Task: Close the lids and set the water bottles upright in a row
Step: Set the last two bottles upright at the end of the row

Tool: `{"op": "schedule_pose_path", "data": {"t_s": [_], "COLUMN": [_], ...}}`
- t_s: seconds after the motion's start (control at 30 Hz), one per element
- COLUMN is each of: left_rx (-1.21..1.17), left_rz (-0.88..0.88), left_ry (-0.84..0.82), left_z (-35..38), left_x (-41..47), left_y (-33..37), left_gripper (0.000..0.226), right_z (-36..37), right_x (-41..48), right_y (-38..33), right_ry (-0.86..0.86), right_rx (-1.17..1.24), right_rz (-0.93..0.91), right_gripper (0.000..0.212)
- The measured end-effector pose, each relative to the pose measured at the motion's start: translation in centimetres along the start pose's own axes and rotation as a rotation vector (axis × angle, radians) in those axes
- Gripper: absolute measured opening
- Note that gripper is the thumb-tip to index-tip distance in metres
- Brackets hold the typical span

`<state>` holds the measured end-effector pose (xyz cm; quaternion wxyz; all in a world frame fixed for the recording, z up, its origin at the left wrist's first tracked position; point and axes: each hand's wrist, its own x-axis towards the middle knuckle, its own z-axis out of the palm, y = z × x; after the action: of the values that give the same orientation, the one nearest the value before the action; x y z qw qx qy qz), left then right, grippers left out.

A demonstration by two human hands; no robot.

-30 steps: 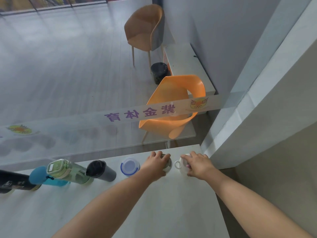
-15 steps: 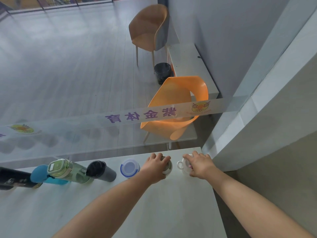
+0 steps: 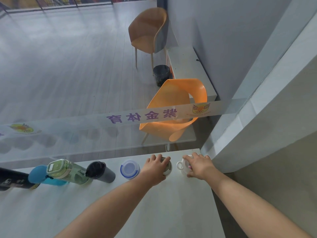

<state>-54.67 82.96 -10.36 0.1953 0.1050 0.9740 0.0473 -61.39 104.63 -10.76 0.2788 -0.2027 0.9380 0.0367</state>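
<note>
Several water bottles stand upright in a row along the far edge of the white table. From the left: a black bottle, a blue one, a clear green one with a green lid, a dark grey one with a black cap, and a bottle with a white and blue lid. My left hand grips the top of a silver bottle. My right hand rests on a white bottle with a loop handle, at the right end of the row.
A glass railing with a printed band rises just behind the bottles. Below it are an orange chair, a brown chair and a black bin. A white wall closes the right side, next to the table's right edge.
Both hands stay on the same two bottles at the right end. The view has shifted slightly; the bottles have not visibly moved.
</note>
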Motion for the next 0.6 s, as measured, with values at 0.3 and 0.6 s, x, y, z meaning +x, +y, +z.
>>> {"op": "schedule_pose_path", "data": {"t_s": [0.3,0.6], "left_rx": [-0.015,0.158], "left_rz": [-0.003,0.024], "left_ry": [-0.007,0.086], "left_z": [0.2,-0.1], "left_x": [-0.4,-2.4], "left_y": [-0.6,-3.5], "left_gripper": [0.095,0.102], "right_z": [-0.2,-2.0], "right_x": [-0.2,-0.6], "right_y": [0.0,-3.8], "right_ry": [0.023,0.157], "right_rx": [-0.036,0.004], "right_rz": [-0.026,-0.213], "right_gripper": [0.072,0.072]}}
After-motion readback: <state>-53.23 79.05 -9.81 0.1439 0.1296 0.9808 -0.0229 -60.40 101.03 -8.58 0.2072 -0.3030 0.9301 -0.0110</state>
